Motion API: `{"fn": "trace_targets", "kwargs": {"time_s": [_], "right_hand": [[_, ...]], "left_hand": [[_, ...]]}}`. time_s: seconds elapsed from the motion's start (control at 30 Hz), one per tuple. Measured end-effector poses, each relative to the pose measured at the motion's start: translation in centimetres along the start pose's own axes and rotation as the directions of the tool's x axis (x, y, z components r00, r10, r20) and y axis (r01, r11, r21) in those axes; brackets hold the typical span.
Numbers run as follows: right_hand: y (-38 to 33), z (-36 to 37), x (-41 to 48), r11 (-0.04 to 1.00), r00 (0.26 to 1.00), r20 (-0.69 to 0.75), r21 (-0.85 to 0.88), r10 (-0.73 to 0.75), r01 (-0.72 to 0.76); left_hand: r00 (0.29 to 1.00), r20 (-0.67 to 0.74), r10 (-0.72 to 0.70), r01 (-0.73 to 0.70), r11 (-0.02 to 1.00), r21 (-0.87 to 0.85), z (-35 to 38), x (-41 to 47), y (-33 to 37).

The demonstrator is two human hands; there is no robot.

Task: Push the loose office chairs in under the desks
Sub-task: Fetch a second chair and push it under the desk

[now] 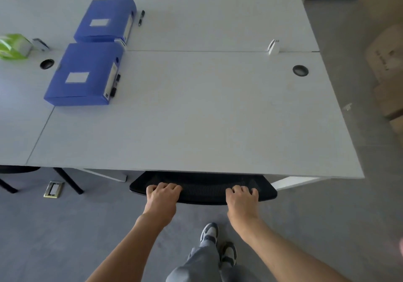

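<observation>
At the lower centre of the frame, the left hand [162,196] and the right hand [242,198] each curl their grip closed over the top edge of the black mesh chair back [202,189], one near each end. The chair sits mostly hidden beneath the near edge of the white tabletop [196,118]. In the upper left lie two blue file boxes [87,74], with a green object [13,46] at the left edge. The floor [65,227] is grey.
</observation>
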State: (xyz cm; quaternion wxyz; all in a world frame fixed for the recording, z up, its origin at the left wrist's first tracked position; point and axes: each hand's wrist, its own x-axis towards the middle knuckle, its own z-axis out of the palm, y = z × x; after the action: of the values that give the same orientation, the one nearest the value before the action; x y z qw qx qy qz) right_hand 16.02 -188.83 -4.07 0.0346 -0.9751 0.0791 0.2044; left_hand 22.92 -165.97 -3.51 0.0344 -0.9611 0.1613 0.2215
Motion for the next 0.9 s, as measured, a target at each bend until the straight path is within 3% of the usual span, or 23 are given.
{"fn": "trace_targets", "kwargs": {"time_s": [0.13, 0.27, 0.37, 0.6, 0.9], "right_hand": [[0.3, -0.1, -0.3, 0.999, 1.0, -0.017, 0.04, -0.011, 0.012], [2.1, -1.8, -0.9, 0.993, 0.994, -0.024, 0.055, -0.102, 0.103], [5.9, -3.0, -1.7, 0.998, 0.999, -0.022, 0.05, -0.025, 0.026], [19.9, -2.9, -4.7, 0.958, 0.96, -0.099, 0.145, 0.261, -0.246], [39.5, -3.0, -8.6, 0.872, 0.87, -0.171, 0.264, 0.462, -0.411]], "left_hand": [[0.998, 0.064, 0.005, -0.008, 0.999, 0.036, -0.7, -0.1, 0.4], [0.966, 0.249, 0.071, -0.1, 0.99, 0.104, -2.5, 1.2, 1.9], [0.928, 0.323, 0.183, -0.211, 0.976, 0.053, -3.4, 2.4, 5.0], [0.849, 0.295, 0.438, -0.437, 0.896, -0.073, -5.3, 4.4, 19.7], [0.843, 0.169, 0.51, -0.499, 0.86, -0.105, -9.2, 6.9, 41.2]]}}
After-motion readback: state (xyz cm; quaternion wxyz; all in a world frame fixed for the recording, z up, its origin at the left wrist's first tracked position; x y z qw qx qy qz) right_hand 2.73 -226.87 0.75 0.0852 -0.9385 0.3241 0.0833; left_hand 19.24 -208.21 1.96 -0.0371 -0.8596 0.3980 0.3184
